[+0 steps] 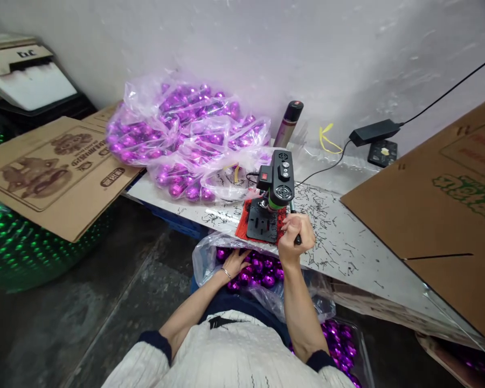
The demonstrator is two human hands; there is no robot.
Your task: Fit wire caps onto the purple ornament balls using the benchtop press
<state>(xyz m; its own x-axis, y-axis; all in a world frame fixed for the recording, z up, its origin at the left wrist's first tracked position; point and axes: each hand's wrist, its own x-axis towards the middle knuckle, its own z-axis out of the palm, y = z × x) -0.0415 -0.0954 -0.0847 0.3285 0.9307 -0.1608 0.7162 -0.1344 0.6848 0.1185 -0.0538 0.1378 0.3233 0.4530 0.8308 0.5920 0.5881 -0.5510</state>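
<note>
My right hand [296,237] is wrapped round the black lever handle [298,240] of a small black bench machine [283,172]. The machine has a slotted black base plate [261,222] and sits on a red cloth [243,228] at the table's front edge. Below that edge, my left hand [235,263] lies with fingers stretched out on shiny purple baubles [262,268], which fill an open clear plastic bag [202,258] in front of me. Its fingertips are partly lost among the baubles.
Large clear bags of purple baubles [178,124] lie on the white table [364,258], near a spray can [288,124]. Small dark wire bits [319,215] are scattered around. Cardboard stands at left [60,167] and right [440,215]. A black power adapter [374,132] has a trailing cord.
</note>
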